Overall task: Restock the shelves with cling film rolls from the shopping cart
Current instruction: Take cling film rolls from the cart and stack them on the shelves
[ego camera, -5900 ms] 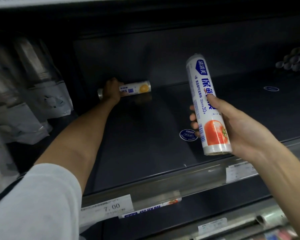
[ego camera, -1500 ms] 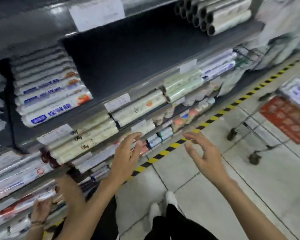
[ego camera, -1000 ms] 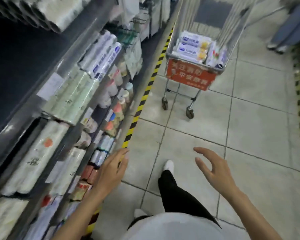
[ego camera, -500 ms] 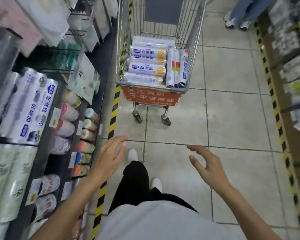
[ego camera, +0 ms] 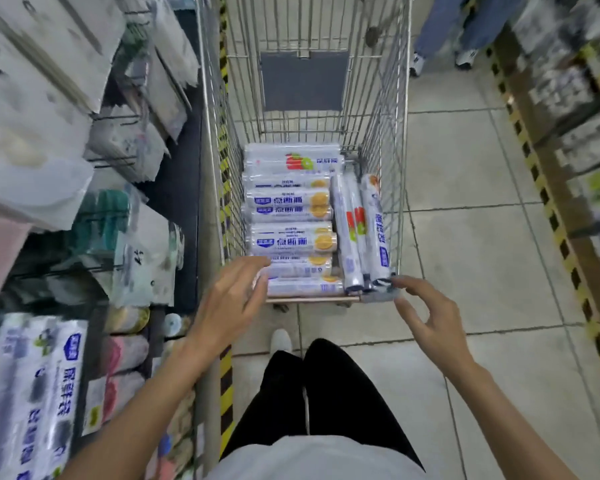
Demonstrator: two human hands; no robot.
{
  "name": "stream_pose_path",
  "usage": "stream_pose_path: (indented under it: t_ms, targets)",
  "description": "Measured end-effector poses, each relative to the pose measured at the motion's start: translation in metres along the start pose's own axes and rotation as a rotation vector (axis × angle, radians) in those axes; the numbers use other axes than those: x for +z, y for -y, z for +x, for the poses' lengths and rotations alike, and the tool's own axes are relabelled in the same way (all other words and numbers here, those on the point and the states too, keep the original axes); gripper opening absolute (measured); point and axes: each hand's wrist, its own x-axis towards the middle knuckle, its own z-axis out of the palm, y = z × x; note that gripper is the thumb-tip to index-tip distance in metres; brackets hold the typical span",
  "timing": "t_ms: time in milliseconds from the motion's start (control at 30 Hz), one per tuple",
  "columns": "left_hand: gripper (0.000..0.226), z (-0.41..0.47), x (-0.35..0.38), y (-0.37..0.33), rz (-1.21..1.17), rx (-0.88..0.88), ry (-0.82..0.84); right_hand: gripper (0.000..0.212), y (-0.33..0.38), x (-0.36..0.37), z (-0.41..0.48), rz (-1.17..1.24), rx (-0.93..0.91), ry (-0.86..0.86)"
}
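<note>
Your shopping cart (ego camera: pixel 400 133) stands dead ahead at 12 o'clock, its near end packed with cling film rolls (ego camera: pixel 291 240). One stack lies crosswise on the 9 o'clock side. A few lengthwise rolls (ego camera: pixel 352 237) are wedged against the 3 o'clock wall, probably so nothing rolls about in the wire basket.

Your left hand (ego camera: pixel 229 306) is empty, with fingers straight and spread, and hovers at the nearest crosswise rolls. Spread that wide, it looks set to span one roll round its middle. Your right hand (ego camera: pixel 433 317) is empty too, with fingers loosely bent and tips at the near ends of the lengthwise rolls. Whether they touch is too blurred to tell. Going in end-on makes sense there, since the cart wall blocks a side grip.

The shelves (ego camera: pixel 184 188) you are filling run along your 9 o'clock, so a short turn should reach them.
</note>
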Motion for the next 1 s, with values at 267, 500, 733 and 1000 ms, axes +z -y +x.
stream_pose_path:
  t_ms: [267,500,733,1000]
  targets:
    - [0.04,0.143,0.06,0.076,0.186,-0.082,0.118,0.038,0.005,0.044,0.219,-0.067,-0.057,0.14]
    - [0.065,0.202,0.138,0.121,0.443,-0.284,0.45,0.043,-0.021,0.136,0.351,-0.341,-0.15,0.485]
    - [0.041,0.208,0.153,0.135,0.686,-0.155,0.45,0.06,-0.026,0.175,0.387,-0.781,-0.222,0.671]
    - [0.055,0.17,0.112,0.119,-0.036,-0.699,0.375,0.053,0.028,0.1,0.38,-0.457,-0.165,0.614]
